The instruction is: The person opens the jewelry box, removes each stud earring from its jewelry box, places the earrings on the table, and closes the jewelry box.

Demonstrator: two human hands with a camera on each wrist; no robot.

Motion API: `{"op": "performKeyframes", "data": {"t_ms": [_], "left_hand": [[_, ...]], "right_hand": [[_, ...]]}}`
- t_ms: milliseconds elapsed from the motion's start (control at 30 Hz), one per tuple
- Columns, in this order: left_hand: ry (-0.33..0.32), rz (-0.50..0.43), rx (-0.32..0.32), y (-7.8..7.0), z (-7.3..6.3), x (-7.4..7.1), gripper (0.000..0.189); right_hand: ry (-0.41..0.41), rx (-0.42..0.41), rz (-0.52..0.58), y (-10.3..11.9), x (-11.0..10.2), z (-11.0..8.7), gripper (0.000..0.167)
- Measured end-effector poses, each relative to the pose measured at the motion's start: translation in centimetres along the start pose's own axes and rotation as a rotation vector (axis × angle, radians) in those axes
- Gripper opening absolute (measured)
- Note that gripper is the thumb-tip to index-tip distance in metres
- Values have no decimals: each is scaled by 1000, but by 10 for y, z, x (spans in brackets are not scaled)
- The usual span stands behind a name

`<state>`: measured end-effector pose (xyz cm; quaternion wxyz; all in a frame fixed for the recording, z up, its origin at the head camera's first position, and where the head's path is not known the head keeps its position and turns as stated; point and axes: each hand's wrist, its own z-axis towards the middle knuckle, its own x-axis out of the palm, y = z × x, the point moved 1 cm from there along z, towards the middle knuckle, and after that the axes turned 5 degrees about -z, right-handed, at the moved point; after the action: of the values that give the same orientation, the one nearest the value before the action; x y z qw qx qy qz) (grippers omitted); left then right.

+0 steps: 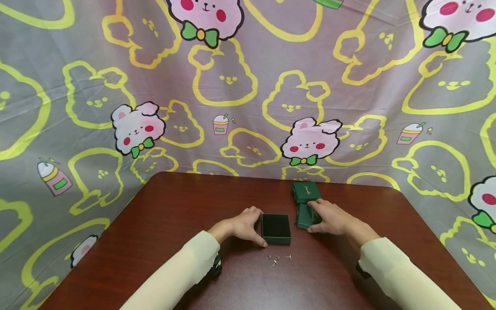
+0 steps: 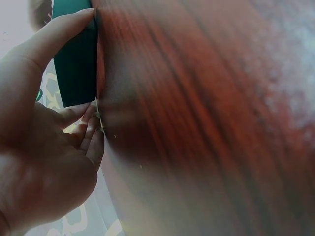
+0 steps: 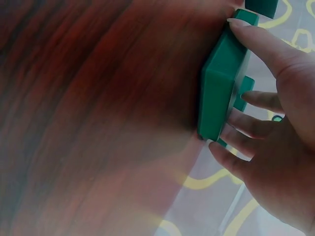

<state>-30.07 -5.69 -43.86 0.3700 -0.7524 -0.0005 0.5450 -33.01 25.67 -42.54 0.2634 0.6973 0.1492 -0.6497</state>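
Note:
A small green jewellery box base [image 1: 276, 240] with a black insert lies uncovered on the table. My left hand [image 1: 245, 224] holds it from the left, thumb at its front corner and fingers at its back; the left wrist view shows the thumb against the green side wall [image 2: 76, 64]. To the right, my right hand [image 1: 329, 218] grips a green lid [image 1: 304, 216] with gold lettering. In the right wrist view its thumb lies on one side of the lid [image 3: 219, 81] and its fingers are at the far side.
Another green box [image 1: 306, 190] with gold lettering stands just behind the lid. Several small metal pieces, perhaps earrings [image 1: 275, 262], lie in front of the box base. A patterned cloth [image 1: 248, 116] hangs behind the brown table [image 1: 193, 193].

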Motion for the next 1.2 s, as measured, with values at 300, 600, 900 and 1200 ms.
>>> {"op": "performKeyframes", "data": {"t_ms": [300, 600, 900, 1200], "left_hand": [[-15, 0, 13, 0, -2, 2, 90], [-17, -7, 15, 0, -2, 1, 88], [-3, -2, 6, 0, -2, -1, 89], [-5, 7, 3, 0, 0, 0, 91]], "right_hand": [[-44, -1, 35, 11, -9, -4, 90], [-96, -31, 34, 29, -19, -5, 89], [-122, -63, 34, 39, -22, -5, 87], [-129, -93, 12, 41, -22, -5, 79]]}}
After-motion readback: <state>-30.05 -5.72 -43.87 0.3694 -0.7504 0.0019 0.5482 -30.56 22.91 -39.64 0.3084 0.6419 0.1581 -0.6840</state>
